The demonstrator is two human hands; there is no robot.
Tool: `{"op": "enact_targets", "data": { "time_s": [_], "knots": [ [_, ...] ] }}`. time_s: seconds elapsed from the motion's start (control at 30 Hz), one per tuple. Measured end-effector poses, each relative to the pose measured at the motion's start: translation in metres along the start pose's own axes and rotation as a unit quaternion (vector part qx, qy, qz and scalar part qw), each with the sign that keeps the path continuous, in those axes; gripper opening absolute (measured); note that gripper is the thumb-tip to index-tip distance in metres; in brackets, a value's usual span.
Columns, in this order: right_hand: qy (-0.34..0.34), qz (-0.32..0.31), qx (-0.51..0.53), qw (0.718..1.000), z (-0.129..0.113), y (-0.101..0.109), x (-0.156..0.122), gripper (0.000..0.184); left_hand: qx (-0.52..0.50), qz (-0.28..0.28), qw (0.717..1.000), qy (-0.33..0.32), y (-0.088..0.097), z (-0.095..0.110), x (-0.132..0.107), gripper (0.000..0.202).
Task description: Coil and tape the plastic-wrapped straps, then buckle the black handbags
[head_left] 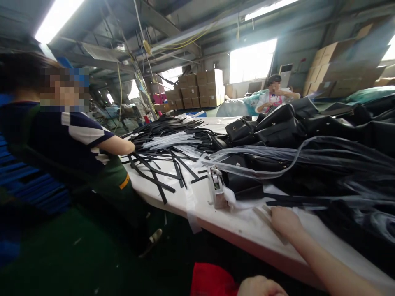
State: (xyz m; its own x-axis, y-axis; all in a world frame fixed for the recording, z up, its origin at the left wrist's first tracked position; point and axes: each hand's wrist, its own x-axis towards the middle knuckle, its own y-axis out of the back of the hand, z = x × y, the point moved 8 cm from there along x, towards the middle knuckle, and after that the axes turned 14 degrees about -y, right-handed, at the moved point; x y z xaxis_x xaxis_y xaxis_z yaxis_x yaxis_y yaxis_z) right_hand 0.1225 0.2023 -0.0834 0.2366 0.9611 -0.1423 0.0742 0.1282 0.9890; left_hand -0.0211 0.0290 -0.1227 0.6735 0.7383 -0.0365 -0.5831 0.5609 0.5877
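My right hand (286,223) rests at the near part of the white table with its fingers curled in. A flat beige strip (262,216) passes under these fingers. Whether they grip it is too blurred to tell. Just behind the knuckles lies a black strap (290,201). At the bottom edge my left hand (261,286) shows only in part, curled, beside red cloth (211,279); anything in it is hidden. Left of my right hand stands a metal tape dispenser (217,187), with crumpled whitish material (231,199) beside it.
Black bags (277,127) are heaped on the table (200,209), with long clear plastic strips (277,154) across them. Many black straps (157,176) lie at the left, near a co-worker (61,139). Another person (274,96) is across the table. Cartons (197,90) are stacked behind.
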Motion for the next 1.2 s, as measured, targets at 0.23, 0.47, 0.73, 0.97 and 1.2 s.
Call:
{"op": "enact_targets", "data": {
  "time_s": [0.23,0.47,0.73,0.97,1.2],
  "knots": [
    [0.005,0.027,0.024,0.999,0.0,-0.001,-0.011,0.027,-0.038,0.101,0.992,-0.06,0.033,0.046,-0.019,0.032],
    [-0.078,0.051,0.117,0.989,0.058,0.015,0.003,0.043,-0.127,0.097,0.986,-0.052,0.029,0.045,-0.017,0.032],
    [0.04,-0.177,0.547,0.817,0.057,0.041,-0.066,0.04,-0.387,0.077,0.915,0.082,0.003,0.013,-0.012,0.043],
    [0.101,-0.166,0.533,0.823,0.041,0.053,-0.193,0.02,-0.41,0.087,0.907,0.039,0.007,0.014,-0.004,0.034],
    [0.215,0.014,0.422,0.88,0.037,0.061,-0.228,0.017,-0.408,0.069,0.907,0.076,-0.004,0.007,-0.002,0.035]
  ]
}}
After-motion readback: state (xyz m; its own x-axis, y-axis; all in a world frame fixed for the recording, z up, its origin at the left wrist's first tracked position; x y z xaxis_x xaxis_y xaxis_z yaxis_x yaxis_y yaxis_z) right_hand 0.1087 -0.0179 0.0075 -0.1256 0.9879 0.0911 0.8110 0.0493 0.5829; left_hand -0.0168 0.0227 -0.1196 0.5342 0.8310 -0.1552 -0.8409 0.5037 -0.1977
